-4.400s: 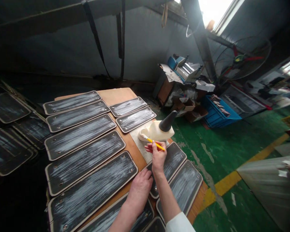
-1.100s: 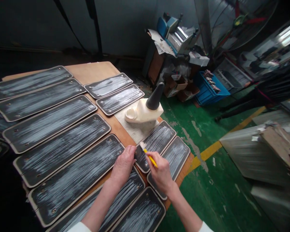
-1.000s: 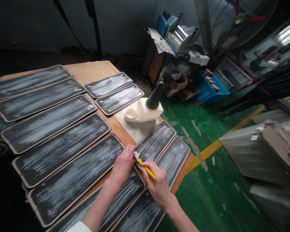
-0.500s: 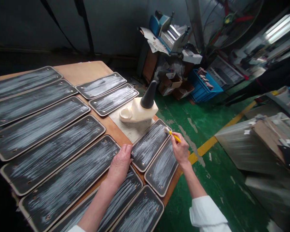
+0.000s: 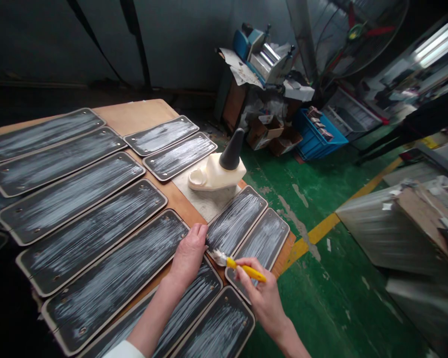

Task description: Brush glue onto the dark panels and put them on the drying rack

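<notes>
My right hand [image 5: 263, 293] grips the yellow handle of a paintbrush [image 5: 242, 268]. White-coated bristles touch the near end of a small black panel [image 5: 241, 216], which has a pale border and streaky white coating. My left hand [image 5: 188, 251] has its fingers pressed together at that panel's near left corner, seemingly holding it; the thumb is partly hidden. Another small panel [image 5: 263, 243] lies alongside, partly under my right hand. Several longer coated panels [image 5: 115, 278] lie in a row to the left. Beyond my hands stands a cream plastic container [image 5: 212, 176] with a black cone [image 5: 231, 149] on top.
The panels lie on a brown board [image 5: 134, 117]. Past its right edge is green floor [image 5: 321, 293] with a yellow line. A blue crate [image 5: 317, 139], a roller machine [image 5: 265, 54] and a large fan [image 5: 354, 32] stand behind. At far right, a dark-clothed person [image 5: 421, 117] is partly visible.
My right hand has drawn the brush from the small panel's far end to its near end, toward my left hand. My left hand stays at the corner. The view has shifted slightly.
</notes>
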{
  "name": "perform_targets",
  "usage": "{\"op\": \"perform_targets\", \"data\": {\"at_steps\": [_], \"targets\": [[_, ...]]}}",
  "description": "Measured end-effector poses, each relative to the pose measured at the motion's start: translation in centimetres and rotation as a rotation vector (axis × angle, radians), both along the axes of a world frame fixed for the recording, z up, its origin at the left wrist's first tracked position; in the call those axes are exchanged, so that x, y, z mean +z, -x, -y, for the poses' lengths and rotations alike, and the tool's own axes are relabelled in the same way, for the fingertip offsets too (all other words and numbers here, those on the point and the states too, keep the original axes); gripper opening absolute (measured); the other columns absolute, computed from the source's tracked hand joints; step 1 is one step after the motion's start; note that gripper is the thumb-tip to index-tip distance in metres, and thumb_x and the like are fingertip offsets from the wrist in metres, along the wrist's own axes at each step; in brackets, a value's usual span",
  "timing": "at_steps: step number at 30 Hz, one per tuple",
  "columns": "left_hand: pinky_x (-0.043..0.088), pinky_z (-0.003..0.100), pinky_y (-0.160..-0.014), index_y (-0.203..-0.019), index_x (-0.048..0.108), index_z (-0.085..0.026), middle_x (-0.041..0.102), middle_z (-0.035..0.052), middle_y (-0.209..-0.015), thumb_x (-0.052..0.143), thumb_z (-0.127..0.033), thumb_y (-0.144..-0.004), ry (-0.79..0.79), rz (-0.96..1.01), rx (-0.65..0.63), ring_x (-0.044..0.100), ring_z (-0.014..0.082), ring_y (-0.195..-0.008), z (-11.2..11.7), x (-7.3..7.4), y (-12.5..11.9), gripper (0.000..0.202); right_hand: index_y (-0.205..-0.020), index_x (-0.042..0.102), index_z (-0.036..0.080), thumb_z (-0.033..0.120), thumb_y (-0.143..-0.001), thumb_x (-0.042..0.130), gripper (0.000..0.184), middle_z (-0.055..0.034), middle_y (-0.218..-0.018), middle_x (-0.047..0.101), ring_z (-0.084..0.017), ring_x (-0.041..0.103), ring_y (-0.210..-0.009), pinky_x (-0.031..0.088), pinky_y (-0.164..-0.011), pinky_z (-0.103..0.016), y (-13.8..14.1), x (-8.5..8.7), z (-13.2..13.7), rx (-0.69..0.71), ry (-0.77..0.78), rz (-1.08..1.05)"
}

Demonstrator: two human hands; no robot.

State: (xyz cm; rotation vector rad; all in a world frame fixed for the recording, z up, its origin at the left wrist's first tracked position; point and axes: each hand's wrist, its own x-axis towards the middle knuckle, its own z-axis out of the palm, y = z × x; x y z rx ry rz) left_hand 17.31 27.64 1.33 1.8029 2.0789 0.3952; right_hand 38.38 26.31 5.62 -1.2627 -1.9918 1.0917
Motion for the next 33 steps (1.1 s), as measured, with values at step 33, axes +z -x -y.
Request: {"op": "perform_targets", "data": {"at_steps": [33], "targets": [[0.048, 0.033, -0.082, -0.106, 0.053, -0.018, 0.056, 0.0098, -0.103, 0.039, -0.006, -0.087, 0.029, -0.031, -0.014, 0.058, 0.0218, -0.099, -1.3, 1.9, 0.2, 0.026, -0.109, 0.062, 0.018, 0.041, -0.086, 0.060, 0.033, -0.0043, -0.084, 0.067, -0.020, 0.068, -0.070, 0.052, -0.053, -0.026, 3.3, -1.7, -9.1, -0.228, 0.056, -0.186]]}}
